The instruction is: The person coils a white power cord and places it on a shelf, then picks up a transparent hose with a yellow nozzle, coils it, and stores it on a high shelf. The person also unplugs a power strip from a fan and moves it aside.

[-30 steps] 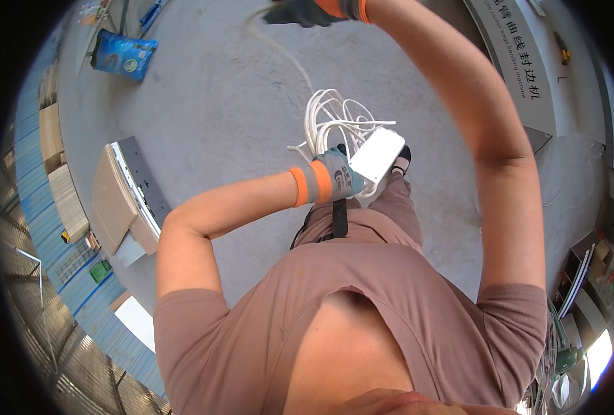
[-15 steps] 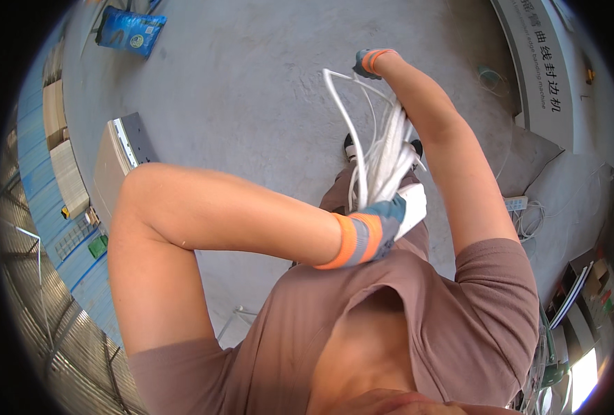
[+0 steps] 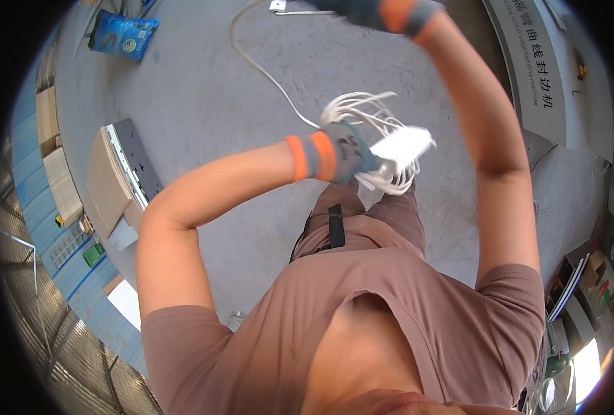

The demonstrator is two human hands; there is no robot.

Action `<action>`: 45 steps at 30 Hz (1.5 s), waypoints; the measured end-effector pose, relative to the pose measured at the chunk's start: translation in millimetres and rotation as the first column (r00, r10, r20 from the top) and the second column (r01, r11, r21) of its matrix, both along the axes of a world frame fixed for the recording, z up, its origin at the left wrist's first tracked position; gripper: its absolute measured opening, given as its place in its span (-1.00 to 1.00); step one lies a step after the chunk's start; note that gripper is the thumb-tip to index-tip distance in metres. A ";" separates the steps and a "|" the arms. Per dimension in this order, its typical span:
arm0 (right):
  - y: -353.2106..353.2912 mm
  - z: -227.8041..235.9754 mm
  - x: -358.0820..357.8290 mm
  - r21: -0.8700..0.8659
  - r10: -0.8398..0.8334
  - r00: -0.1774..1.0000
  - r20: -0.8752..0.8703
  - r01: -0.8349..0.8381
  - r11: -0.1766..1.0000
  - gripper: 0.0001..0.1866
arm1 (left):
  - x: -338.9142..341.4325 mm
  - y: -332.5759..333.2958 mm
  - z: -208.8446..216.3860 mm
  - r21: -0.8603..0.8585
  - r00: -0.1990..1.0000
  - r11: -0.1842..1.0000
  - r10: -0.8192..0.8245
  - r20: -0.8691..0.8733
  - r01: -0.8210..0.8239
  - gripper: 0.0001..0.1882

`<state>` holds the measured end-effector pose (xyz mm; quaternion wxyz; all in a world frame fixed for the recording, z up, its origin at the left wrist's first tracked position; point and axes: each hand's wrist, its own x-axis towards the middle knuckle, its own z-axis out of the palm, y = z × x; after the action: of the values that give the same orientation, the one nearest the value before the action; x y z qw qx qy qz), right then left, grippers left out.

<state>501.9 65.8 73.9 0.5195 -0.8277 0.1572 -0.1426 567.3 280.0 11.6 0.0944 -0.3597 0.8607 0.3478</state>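
My left hand (image 3: pixel 345 152), in a grey-green glove with an orange cuff, is closed around a coiled white cord (image 3: pixel 366 107). Against the palm side of that hand, a white block (image 3: pixel 402 146) that looks like the end of a power strip sticks out to the right; its face is blurred. At the top edge, partly cut off and smeared, my gloved right hand (image 3: pixel 373 10) grips a white cord that runs left to a small white plug (image 3: pixel 277 7). From the coil, a loose length of cord (image 3: pixel 262 69) curves up past the top edge.
A blue bag (image 3: pixel 123 34) lies on the grey floor at far left. Below it stand boards with a dark edge strip (image 3: pixel 132 162). Stacked panels (image 3: pixel 61 183) line the left side. A grey machine panel (image 3: pixel 528 76) stands at right, with boxes and clutter (image 3: pixel 594 277) at lower right.
My left hand has risen away from my body with the coil and white block. My right hand has swung farther up to the top edge, and a plug end and loose cord now show.
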 end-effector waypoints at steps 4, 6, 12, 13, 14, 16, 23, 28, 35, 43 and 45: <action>-64.5 -58.8 -121.5 0.359 -0.273 0.959 -0.074 0.281 0.890 -0.74 | 30.5 6.1 20.0 0.271 0.809 0.789 0.585 -0.059 -0.551 -0.56; -92.4 -95.4 -198.7 0.050 -0.503 0.857 -0.108 0.510 0.858 -0.62 | 51.2 5.1 19.9 0.312 0.573 0.576 0.812 -0.111 -0.755 -0.57; 10.8 -113.9 -259.1 -0.149 -0.584 0.809 -0.069 0.571 0.808 -0.71 | 79.6 -15.6 17.5 0.558 -0.189 -0.098 0.976 -0.108 -0.824 -0.78; 24.8 -112.5 -246.1 -0.125 -0.594 0.802 -0.054 0.585 0.801 -0.71 | 81.5 -21.5 11.5 0.592 -0.220 -0.119 0.970 -0.100 -0.797 -0.78; 29.2 -103.1 -231.8 -0.089 -0.600 0.798 -0.057 0.594 0.799 -0.72 | 85.2 -25.0 4.8 0.626 -0.254 -0.144 0.963 -0.089 -0.767 -0.78; 25.0 -78.7 -208.0 -0.024 -0.619 0.782 -0.065 0.619 0.785 -0.72 | 85.2 -32.0 -0.6 0.681 -0.329 -0.192 0.941 -0.077 -0.707 -0.82; 23.7 -74.2 -222.5 -0.112 -0.630 0.777 -0.002 0.626 0.772 -0.70 | 138.4 -30.9 -20.4 0.897 -0.706 -0.348 0.706 0.059 -0.273 -0.90; 84.3 -133.7 -262.5 -0.196 -0.664 0.715 -0.221 0.634 0.748 -0.71 | 142.3 -38.6 -11.8 0.931 -0.900 -0.364 0.416 0.128 -0.036 -0.95; 142.3 -267.4 -264.1 0.090 -0.728 0.536 -0.427 0.827 0.555 -0.60 | 105.2 -58.2 24.7 0.981 -0.902 -0.193 0.422 0.088 0.006 -0.99; 227.2 -319.7 -147.2 0.456 -0.453 0.743 -0.494 0.664 0.592 -0.58 | 94.5 -119.0 31.5 0.981 -0.969 -0.120 0.177 0.170 0.151 -0.96; 225.9 -281.5 -86.5 0.498 -0.335 0.740 -0.583 0.651 0.573 -0.57 | 91.3 -132.3 7.7 0.982 -0.942 -0.007 0.282 0.181 0.187 -0.95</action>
<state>415.4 291.7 -207.6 0.6714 -0.5092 0.5374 -0.0342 658.6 147.7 19.3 -0.7825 -0.3457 -0.2100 0.4733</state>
